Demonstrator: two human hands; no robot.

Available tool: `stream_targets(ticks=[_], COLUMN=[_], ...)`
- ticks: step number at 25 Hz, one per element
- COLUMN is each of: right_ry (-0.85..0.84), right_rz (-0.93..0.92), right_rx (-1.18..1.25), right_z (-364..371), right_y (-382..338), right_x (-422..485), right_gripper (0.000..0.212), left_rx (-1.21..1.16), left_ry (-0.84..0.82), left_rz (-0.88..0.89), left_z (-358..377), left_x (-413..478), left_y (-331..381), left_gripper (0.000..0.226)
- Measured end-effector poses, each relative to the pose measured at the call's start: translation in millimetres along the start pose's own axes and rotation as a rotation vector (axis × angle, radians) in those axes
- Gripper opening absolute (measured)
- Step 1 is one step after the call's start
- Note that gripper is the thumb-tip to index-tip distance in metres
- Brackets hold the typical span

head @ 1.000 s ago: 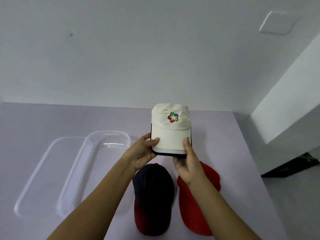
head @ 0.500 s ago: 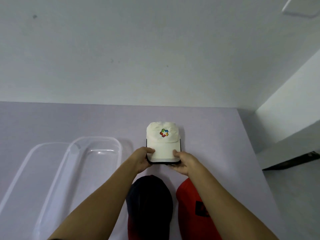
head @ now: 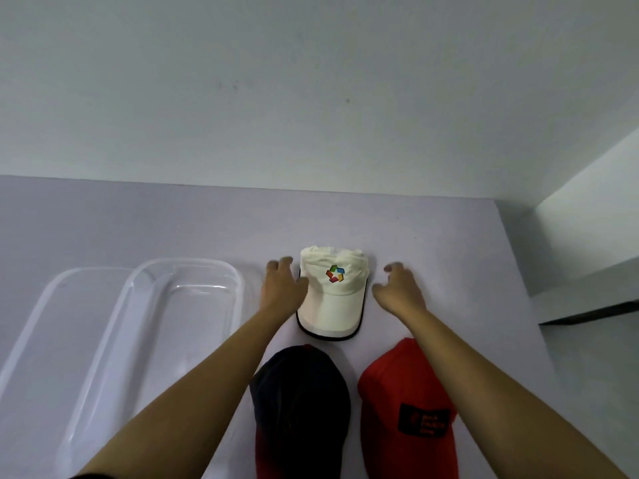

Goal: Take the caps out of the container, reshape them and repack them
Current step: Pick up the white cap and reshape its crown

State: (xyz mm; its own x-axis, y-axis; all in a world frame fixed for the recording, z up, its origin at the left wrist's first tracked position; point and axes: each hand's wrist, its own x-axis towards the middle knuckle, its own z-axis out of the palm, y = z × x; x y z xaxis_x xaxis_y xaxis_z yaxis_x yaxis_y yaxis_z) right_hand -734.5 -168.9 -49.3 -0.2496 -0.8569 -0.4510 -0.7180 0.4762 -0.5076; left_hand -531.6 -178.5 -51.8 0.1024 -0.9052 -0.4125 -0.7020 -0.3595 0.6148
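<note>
While both arms reached fwd over the pale counter (head: 432, 236), the white cap (head: 332, 292) sat flat on it btwn the two hands, brim pointing back toward the person, a multi-coloured logo on its front panel. The left hand (head: 281, 288) lay at the cap's left side, fingers spread loose, thumb edge touching or nearly touching the crown; couldn't tell if it pressed. The right hand (head: 397, 292) hovered just beside the cap's right side, apart from it by a thin strip of counter, fingers curled partway and gripping nothing. Neither hand held anything.

Nearer the person, two more caps lay side by side: a navy cap (head: 301, 402) w/ a red brim on the left, partly under the left forearm, and a red cap (head: 408, 409) w/ a dark patch on the right, partly under the right forearm. The white cap's brim edge sat close to both, not touching.

Left of the left hand, a clear container (head: 155, 340) lay on the counter w/ nothing inside, its clear lid (head: 41, 326) lying alongside, farther left.
</note>
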Motion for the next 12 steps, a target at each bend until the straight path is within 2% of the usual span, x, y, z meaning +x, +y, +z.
stream_targets(ticks=[2, 5, 8, 12], right_ry=[0.154, 0.020, -0.094, -0.002], right_rz=[-0.250, -0.479, -0.517, -0.438], right_rx=[0.148, 0.143, 0.026, -0.173], right_z=[-4, -5, 3, 7], right_y=[-6, -19, -23, -27], right_x=[6, 12, 17, 26], right_gripper=[0.043, 0.044, 0.042, 0.030], left_rx=[-0.099, -0.035, -0.033, 0.151], left_ry=[0.067, -0.078, -0.118, -0.042], left_rz=[0.200, 0.390, 0.414, 0.407], left_z=[-11, -18, -10, -2], left_x=[12, 27, 32, 35], left_y=[6, 10, 6, 3], left_gripper=[0.051, 0.051, 0.034, 0.026])
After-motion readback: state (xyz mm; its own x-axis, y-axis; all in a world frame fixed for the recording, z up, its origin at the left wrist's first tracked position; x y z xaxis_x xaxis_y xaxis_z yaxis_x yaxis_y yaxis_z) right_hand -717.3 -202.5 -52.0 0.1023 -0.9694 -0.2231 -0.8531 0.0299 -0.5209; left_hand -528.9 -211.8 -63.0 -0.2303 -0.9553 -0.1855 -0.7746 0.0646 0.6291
